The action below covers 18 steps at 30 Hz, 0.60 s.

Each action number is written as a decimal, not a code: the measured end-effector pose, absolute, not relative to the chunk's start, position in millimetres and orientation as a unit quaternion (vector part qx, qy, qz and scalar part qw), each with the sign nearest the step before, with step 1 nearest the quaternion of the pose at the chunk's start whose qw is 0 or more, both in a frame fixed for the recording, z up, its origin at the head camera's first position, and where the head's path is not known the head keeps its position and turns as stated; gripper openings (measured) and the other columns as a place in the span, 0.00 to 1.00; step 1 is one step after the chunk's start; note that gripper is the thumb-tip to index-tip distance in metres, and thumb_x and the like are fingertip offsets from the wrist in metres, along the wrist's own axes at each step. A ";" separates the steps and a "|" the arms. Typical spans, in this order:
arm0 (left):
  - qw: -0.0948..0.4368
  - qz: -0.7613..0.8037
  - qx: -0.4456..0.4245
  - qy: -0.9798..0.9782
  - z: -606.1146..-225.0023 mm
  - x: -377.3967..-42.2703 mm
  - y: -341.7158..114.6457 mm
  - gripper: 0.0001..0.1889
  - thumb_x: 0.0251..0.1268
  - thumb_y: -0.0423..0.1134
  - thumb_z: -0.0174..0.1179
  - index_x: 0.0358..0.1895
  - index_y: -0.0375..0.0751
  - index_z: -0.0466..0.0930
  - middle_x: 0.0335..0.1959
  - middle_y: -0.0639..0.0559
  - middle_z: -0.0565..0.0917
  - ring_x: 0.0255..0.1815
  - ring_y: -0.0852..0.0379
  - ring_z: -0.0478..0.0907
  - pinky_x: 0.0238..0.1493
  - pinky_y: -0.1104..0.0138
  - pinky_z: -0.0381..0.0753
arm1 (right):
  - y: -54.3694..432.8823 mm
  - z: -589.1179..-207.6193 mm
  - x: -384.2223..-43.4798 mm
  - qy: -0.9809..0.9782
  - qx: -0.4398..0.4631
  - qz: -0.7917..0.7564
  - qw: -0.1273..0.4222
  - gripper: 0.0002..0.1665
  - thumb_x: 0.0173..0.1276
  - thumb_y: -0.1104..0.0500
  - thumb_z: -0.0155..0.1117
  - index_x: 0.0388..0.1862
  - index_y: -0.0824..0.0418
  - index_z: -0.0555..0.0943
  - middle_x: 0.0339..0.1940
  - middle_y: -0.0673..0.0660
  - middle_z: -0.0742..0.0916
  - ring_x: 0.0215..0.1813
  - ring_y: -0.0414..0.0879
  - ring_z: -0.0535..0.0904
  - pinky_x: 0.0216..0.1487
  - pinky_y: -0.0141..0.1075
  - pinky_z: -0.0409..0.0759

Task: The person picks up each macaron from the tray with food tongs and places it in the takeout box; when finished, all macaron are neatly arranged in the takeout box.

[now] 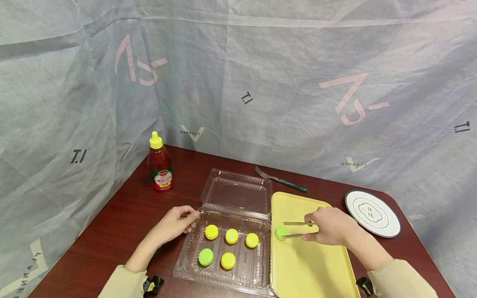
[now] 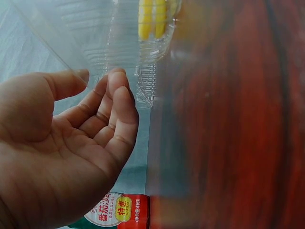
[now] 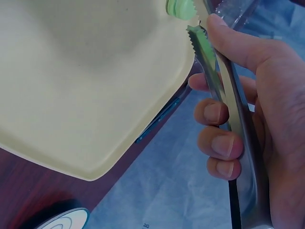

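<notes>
Creased grey fabric (image 1: 279, 49) hangs like walls beyond the left, far and right edges of the dark red-brown, wood-grained tabletop (image 1: 108, 231), bending behind its far left corner; pink shapes (image 1: 352, 93), black lettering (image 1: 246, 97) and pale yellowish ticks (image 1: 354, 168) mark the fabric, and soft light falls across it

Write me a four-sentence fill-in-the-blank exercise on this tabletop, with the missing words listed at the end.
1. The right grip holds a pair of metal ____.
2. The clear container holds exactly ____ yellow macarons.
3. The macaron nearest the right grip is coloured ____.
4. The utensil lying on the table beyond the tray is a ____.

Missing words: tongs; four; green; fork.
</notes>
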<state>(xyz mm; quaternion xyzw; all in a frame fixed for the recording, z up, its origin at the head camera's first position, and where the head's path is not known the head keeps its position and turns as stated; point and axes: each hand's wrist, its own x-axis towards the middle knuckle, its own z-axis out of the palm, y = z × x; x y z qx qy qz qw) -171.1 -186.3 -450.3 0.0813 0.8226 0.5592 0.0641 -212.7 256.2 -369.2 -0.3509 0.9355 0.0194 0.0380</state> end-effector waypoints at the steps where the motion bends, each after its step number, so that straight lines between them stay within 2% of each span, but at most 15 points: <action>1: 0.064 0.559 0.082 0.823 -450.3 -171.1 -186.3 0.13 0.76 0.39 0.55 0.38 0.31 0.80 0.23 0.50 0.77 0.25 0.55 0.76 0.29 0.65 0.79 | 255.3 -369.1 -213.1 0.935 -0.353 0.023 0.038 0.18 0.55 0.37 0.75 0.32 0.48 0.84 0.28 0.46 0.87 0.28 0.44 0.81 0.29 0.42 0.78; 10: 0.064 0.560 0.081 0.822 -450.3 -171.1 -186.0 0.12 0.76 0.39 0.55 0.38 0.31 0.80 0.23 0.50 0.77 0.25 0.55 0.75 0.28 0.66 0.79 | 248.7 -371.7 -216.8 0.930 -0.362 0.039 0.056 0.18 0.55 0.37 0.75 0.30 0.49 0.85 0.29 0.47 0.88 0.32 0.47 0.84 0.34 0.44 0.81; 18: 0.064 0.559 0.079 0.823 -449.6 -170.8 -185.7 0.13 0.76 0.39 0.55 0.38 0.31 0.79 0.24 0.49 0.77 0.25 0.55 0.76 0.29 0.66 0.79 | 245.3 -371.5 -217.6 0.922 -0.383 0.049 0.040 0.19 0.54 0.37 0.75 0.24 0.49 0.82 0.26 0.45 0.86 0.28 0.43 0.82 0.31 0.42 0.79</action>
